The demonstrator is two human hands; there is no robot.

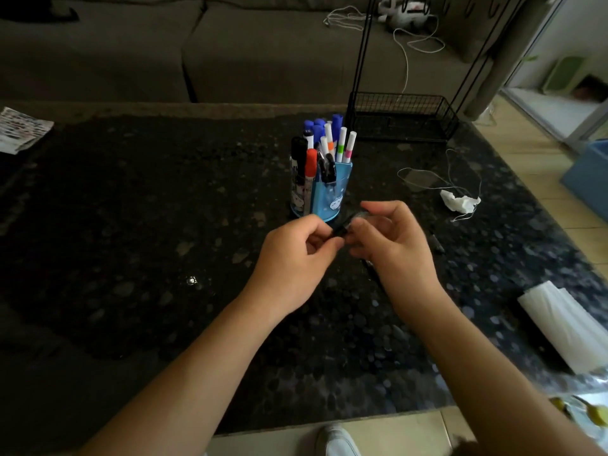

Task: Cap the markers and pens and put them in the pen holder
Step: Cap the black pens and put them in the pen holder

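Note:
A blue pen holder (332, 195) stands on the dark table, filled with several capped markers and pens in blue, white, black and red. Just in front of it my left hand (292, 261) and my right hand (391, 248) meet over the table. Between them is a black pen (343, 227), blurred. My left hand pinches its near end or cap, and my right hand curls around its far part. Two more dark pens lie on the table, one (436, 243) to the right of my right hand and one (368, 268) partly hidden under it.
A crumpled white mask with strings (459, 200) lies right of the holder. A black wire rack (403, 118) stands behind it. White paper (566, 327) rests at the table's right edge, a printed sheet (19, 128) at the far left. A sofa runs beyond the table.

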